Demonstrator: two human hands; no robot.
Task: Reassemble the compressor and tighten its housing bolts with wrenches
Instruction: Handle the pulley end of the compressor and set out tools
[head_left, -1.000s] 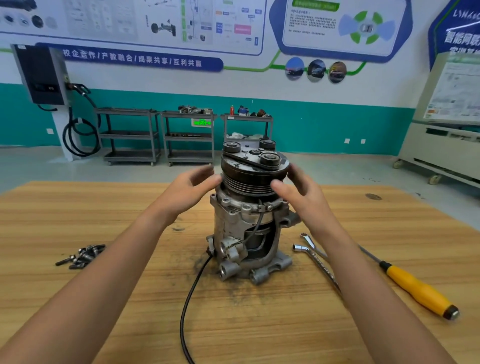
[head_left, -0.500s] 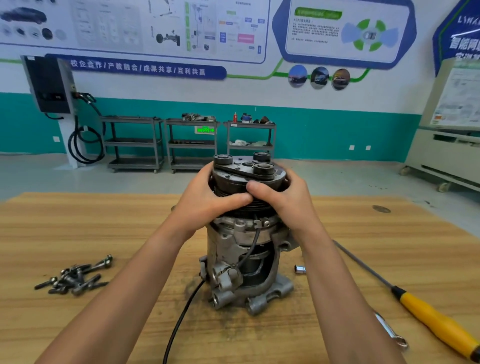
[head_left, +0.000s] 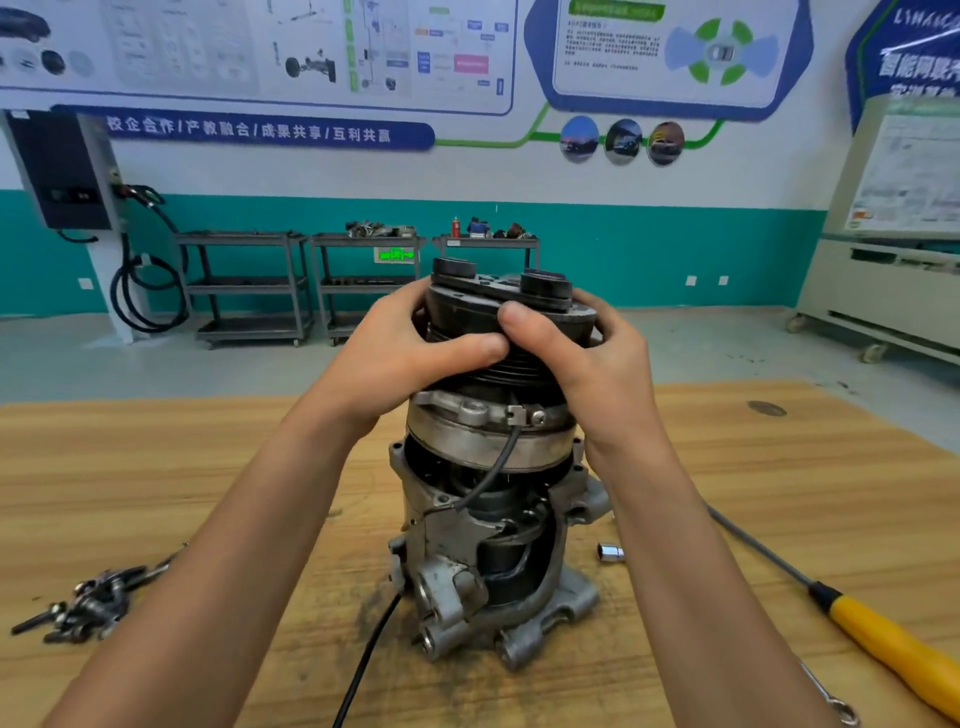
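You had both hands curled round the black pulley head (head_left: 488, 306): left hand (head_left: 395, 358) from 9 o'clock, right hand (head_left: 597, 374) from 3 o'clock, thumbs meeting at the front. The compressor (head_left: 483, 561) stood upright mid-table (head_left: 779, 467) on its mounting lugs.

Risks as I read them:
- The head sat tilted, with a dark gap under the silver ring (head_left: 467, 449). Forcing it down cocked could jam it or nick the mating face
- The black cable (head_left: 493, 467) ran from its clip across that gap, so it could get pinched
- The base was narrow and the load high. A side push could tip the unit
- Grooved pulley plus greasy metal means a slip, with fingers near the seam

Materials: rough grey cast alloy body, stained. Black ribbed round pulley with raised round bosses on top. Smooth bright steel ring. Wood-grain tabletop, with a dirt smear at the base.

Loose dark bolts (head_left: 88, 603) were piled at 8 o'clock, a small chrome socket (head_left: 610, 552) at 3 and the yellow-handled screwdriver (head_left: 893, 649) at 4, none in hand
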